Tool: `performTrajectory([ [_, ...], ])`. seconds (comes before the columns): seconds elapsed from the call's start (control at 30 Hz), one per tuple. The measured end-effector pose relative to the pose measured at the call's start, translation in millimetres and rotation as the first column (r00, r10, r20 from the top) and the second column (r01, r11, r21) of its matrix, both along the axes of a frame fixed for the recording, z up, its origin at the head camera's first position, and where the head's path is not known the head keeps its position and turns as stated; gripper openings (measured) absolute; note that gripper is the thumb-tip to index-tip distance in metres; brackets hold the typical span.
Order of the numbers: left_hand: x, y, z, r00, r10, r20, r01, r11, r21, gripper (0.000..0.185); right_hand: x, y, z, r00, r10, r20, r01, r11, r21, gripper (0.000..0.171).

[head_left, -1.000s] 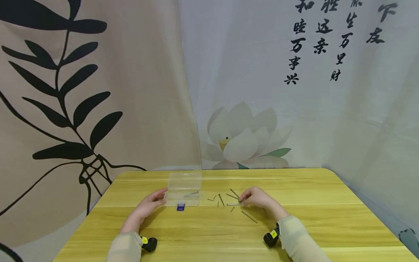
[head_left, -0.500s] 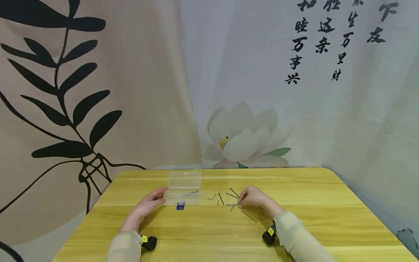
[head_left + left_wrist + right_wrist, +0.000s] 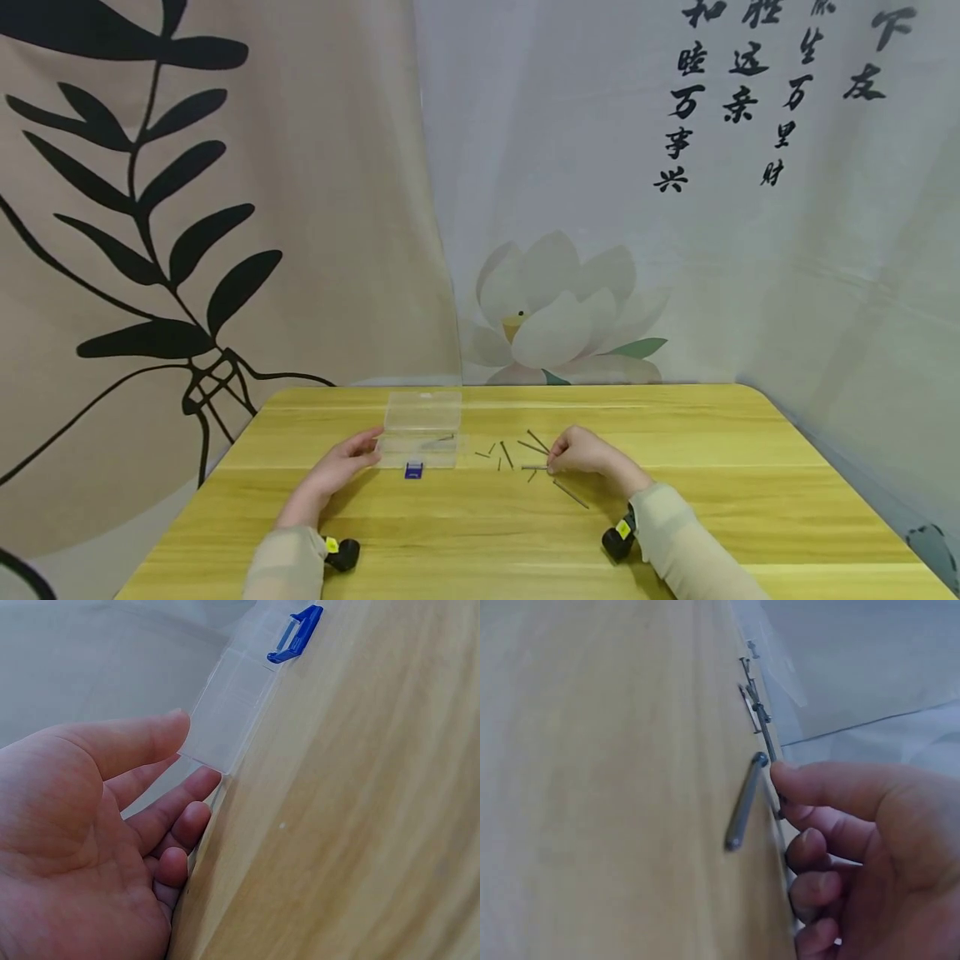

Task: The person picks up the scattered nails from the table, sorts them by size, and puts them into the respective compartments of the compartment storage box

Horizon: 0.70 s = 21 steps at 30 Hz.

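The right hand [image 3: 583,454] touches with thumb and curled fingers 1 thin grey metal pin [image 3: 534,467] lying on the yellow wooden table [image 3: 675,517]; whether it grips, I cannot tell. Farther left, the left hand [image 3: 341,468] rests its relaxed fingers against the clear plastic box [image 3: 422,432] with a blue latch [image 3: 414,472].

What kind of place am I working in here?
Probably a staged indoor tabletop setup, not a workshop: a light wooden table backed by printed cloth backdrops, with a clear plastic box and loose metal pins on it.
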<state>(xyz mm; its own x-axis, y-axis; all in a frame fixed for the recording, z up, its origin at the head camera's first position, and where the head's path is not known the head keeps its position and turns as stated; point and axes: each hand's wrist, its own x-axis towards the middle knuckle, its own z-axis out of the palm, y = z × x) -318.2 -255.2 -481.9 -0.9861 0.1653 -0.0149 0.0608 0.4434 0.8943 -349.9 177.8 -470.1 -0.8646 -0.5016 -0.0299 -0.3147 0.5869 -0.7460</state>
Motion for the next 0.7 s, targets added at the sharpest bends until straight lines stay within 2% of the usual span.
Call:
performTrajectory([
  [0.4, -0.4, 1.1, -4.4, 1.0, 0.011, -0.009, -0.011, 1.0, 0.01, 0.051, -2.1, 12.5, 6.2, 0.999, 0.018, 0.043, -0.014, 0.994, -0.107, 0.015],
  [0.7, -2.1, -1.6, -1.0, 0.999, 0.028, -0.017, -0.029, 1.0, -0.007, 0.051, -17.8, 9.8, 18.6, 0.998, 0.055, 0.023, -0.05, 0.985, -0.167, 0.02],
])
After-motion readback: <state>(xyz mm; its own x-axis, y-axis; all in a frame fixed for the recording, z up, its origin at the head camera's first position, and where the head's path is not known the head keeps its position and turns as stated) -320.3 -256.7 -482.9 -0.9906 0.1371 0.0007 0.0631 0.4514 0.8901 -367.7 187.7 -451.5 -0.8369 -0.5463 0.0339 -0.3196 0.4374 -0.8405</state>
